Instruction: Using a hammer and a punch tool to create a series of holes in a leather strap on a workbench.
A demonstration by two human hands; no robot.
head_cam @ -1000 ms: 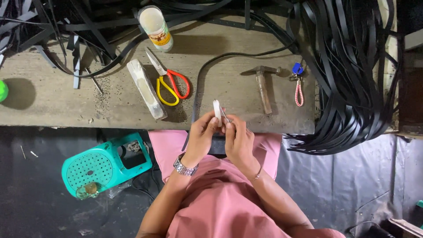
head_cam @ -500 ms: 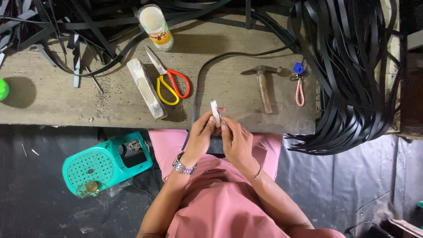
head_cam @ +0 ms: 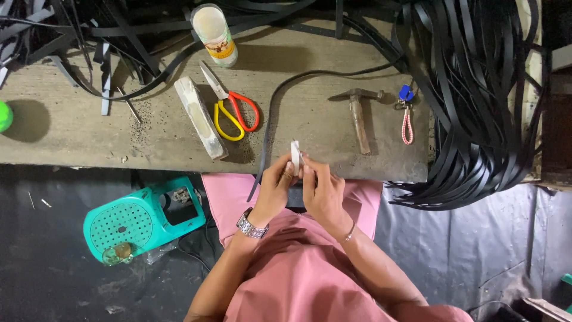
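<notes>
While both the left hand [head_cam: 279, 186] and right hand [head_cam: 319, 189] pinch the small white piece [head_cam: 295, 157] shut between fingertips, a loosened grip could likely drop it off the tabletop [head_cam: 77, 140] edge.

pink clothing [head_cam: 310, 280], metal wristwatch [head_cam: 251, 226], perhaps thin bracelet [head_cam: 348, 234]

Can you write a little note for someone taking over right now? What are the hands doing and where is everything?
Left hand and right hand: both pinch one small flat white piece above the bench edge.
On the worn wooden bench: red-and-yellow-handled scissors, wooden-handled hammer, long pale block, black strap running beside the hands.
Done and left: cannot tell; tools lie untouched.
</notes>
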